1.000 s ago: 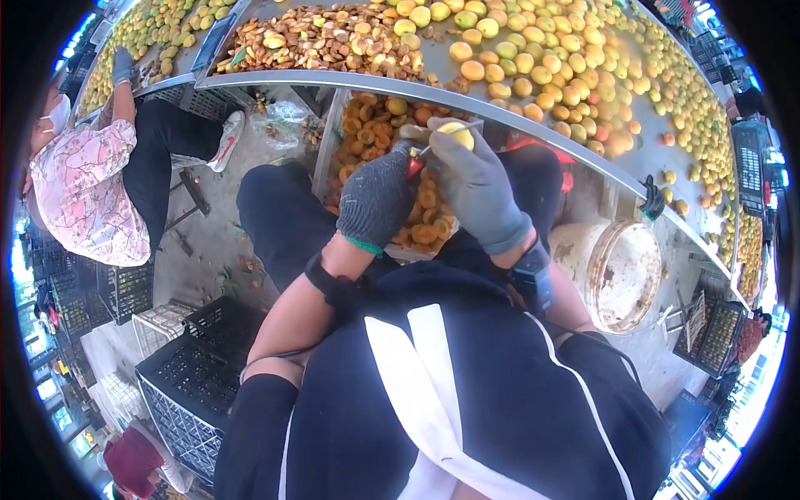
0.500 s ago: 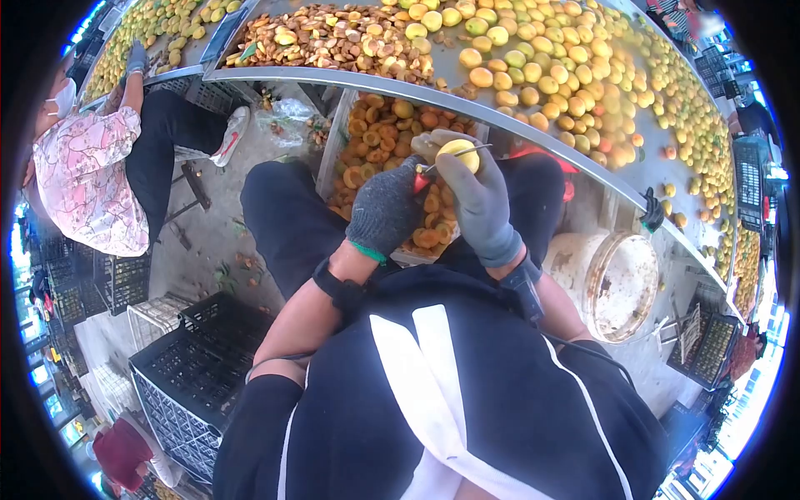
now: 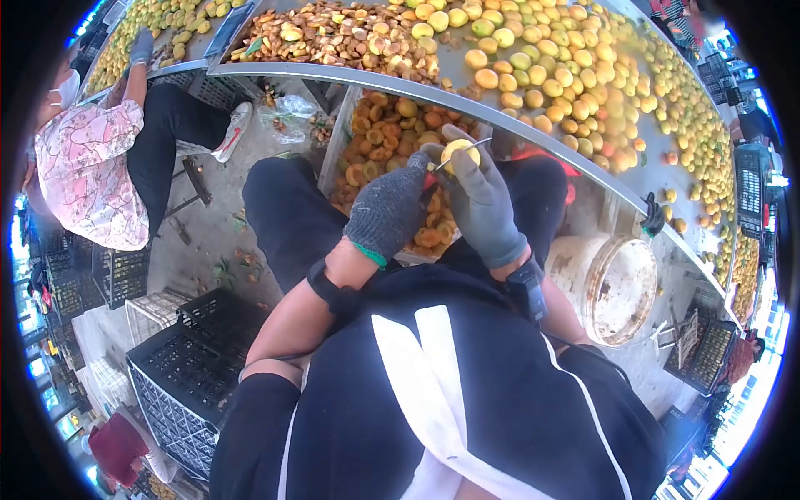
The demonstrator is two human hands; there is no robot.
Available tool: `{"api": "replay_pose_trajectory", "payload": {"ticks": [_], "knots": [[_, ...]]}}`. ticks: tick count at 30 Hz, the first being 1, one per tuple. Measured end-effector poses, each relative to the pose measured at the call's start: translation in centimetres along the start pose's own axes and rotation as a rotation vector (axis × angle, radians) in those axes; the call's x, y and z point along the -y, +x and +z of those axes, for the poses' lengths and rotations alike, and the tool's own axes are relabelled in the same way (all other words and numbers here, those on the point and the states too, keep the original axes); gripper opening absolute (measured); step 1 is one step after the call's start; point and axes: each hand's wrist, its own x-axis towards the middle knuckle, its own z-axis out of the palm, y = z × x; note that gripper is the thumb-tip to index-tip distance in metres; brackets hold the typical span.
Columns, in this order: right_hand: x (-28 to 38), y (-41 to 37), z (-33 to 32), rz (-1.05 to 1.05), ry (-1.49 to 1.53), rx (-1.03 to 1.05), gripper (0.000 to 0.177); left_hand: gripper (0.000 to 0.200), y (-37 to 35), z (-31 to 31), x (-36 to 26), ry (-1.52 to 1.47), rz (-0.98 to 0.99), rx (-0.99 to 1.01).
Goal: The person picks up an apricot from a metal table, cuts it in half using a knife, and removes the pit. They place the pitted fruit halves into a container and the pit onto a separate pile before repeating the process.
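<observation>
My left hand [image 3: 387,200], in a dark knit glove with a green cuff, is closed around a small knife [image 3: 444,164], mostly covering its handle. In my right hand [image 3: 482,200], which wears a smooth grey glove, a yellow apricot [image 3: 461,150] is gripped between the fingers. The thin blade lies across the apricot, its tip showing beyond the far side. Both hands are close together above a crate of halved apricots [image 3: 383,125] between my knees.
A metal-edged table [image 3: 350,77] curves in front, bearing a heap of apricot stones [image 3: 333,37] and many whole apricots [image 3: 550,71]. Black crates [image 3: 187,367] stand left, a stained white bucket [image 3: 621,292] right. A seated person [image 3: 92,175] works at the left.
The knife has shifted against the apricot, its blade now angled across the front of the fruit. My right fingers have straightened somewhat. The person at the left has barely moved.
</observation>
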Motion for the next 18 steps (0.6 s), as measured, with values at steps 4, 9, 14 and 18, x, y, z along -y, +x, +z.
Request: {"api": "replay_pose_trajectory", "payload": {"ticks": [4, 9, 14, 18], "knots": [[-0.5, 0.0, 0.7, -0.039, 0.104, 0.032, 0.049, 0.036, -0.1, 1.2, 0.0, -0.212, -0.047, 0.029], [-1.9, 1.1, -1.3, 0.063, 0.172, 0.003, 0.046, 0.036, 0.9, 2.2, 1.9, -0.114, -0.067, 0.067], [-0.7, 1.0, -1.5, 0.056, -0.11, -0.042, 0.043, 0.036, 0.5, 2.2, 1.2, -0.046, -0.079, 0.031], [-0.9, 0.6, -1.5, -0.001, -0.342, -0.022, 0.042, 0.036, 0.2, 2.2, 1.3, -0.041, -0.097, 0.036]]}}
